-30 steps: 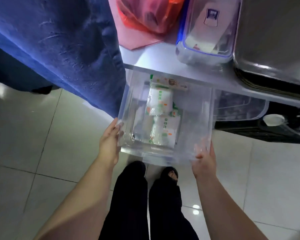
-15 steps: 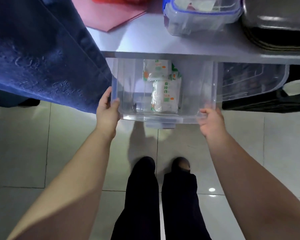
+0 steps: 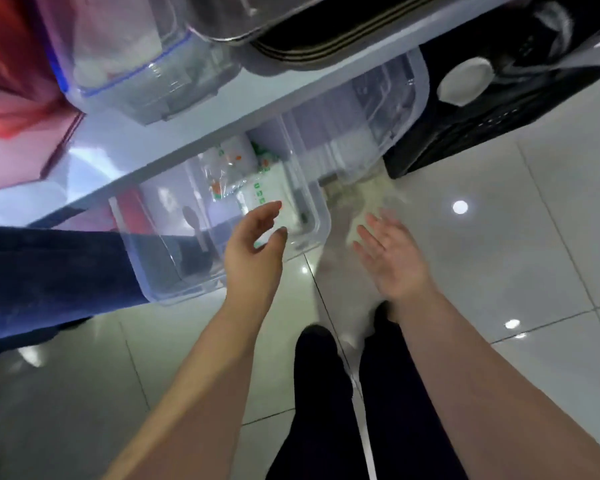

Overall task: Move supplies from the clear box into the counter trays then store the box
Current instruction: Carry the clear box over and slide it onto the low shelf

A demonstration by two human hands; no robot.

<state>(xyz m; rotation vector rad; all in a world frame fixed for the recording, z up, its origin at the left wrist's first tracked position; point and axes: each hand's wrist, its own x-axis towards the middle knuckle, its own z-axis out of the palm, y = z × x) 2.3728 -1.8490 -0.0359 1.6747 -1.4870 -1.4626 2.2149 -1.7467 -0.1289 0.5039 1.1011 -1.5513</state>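
Note:
The clear box [image 3: 174,271] sits on the tiled floor, partly under the white counter edge [image 3: 194,147]. Inside it lie white supply packets [image 3: 236,171] with green and orange print. My left hand [image 3: 253,244] hovers over the box's near right corner, fingers apart, holding nothing. Off to the right of the box, my right hand [image 3: 388,258] is palm up over the floor, also free of anything. Neither hand touches the box.
A second clear bin [image 3: 385,98] sits under the counter to the right, beside a black crate [image 3: 492,133] with a white lid. On the counter stand a blue-rimmed clear container [image 3: 136,74], metal trays [image 3: 291,32] and a red bag [image 3: 11,81]. Blue cloth [image 3: 49,271] hangs at left.
Both hands have let go of the clear box, which now rests partly under the counter. The view has tilted and swung right.

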